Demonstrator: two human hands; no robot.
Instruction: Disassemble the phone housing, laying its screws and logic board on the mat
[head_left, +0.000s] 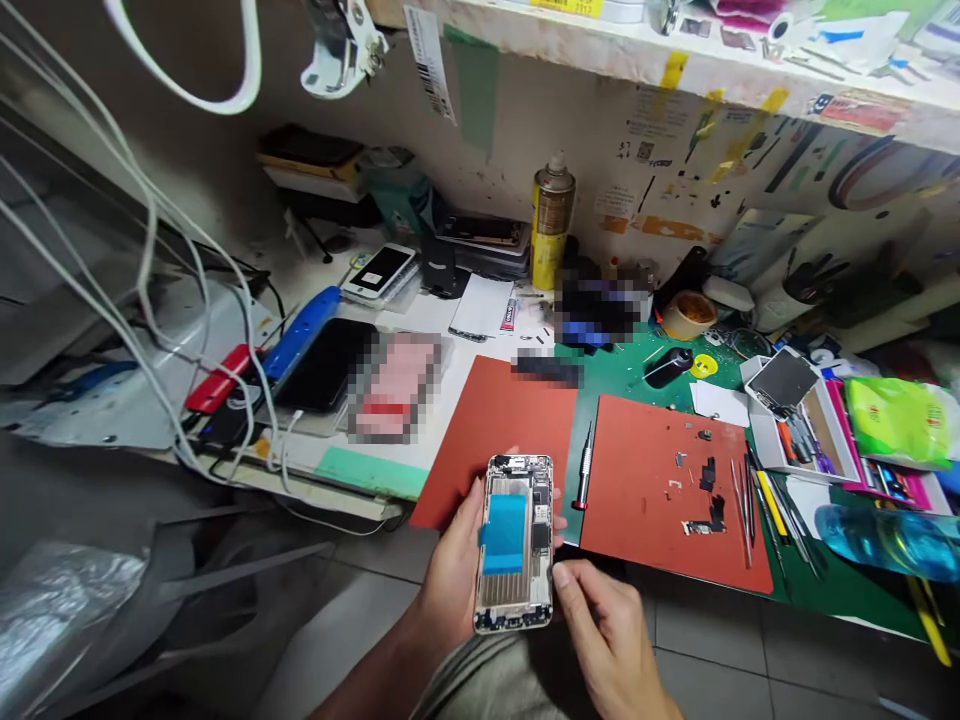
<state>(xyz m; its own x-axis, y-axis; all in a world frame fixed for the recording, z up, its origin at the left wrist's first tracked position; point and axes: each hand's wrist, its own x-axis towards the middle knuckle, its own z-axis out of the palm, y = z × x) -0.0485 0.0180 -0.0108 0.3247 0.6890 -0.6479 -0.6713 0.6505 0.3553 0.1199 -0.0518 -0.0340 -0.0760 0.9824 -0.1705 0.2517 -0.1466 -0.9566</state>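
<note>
The left hand grips one opened phone frame above the lap, thumb along its left side, fingers wrapped behind and showing at the right edge. One blue rectangle lies on its face. The right hand is at the frame's lower right edge, fingers curled and thumb close to the forefinger; whether the tips meet or pinch anything, I cannot tell.

Beyond are two red mats, with one screwdriver between them. Several small loose parts are scattered over the right mat, and slim tools lie along its right side. Further right are one blue bottle on its side, one white box of tools and one green packet.

To the left, white cables hang in front of the bench, near one black phone. At the back stands one yellow can, under one shelf.
</note>
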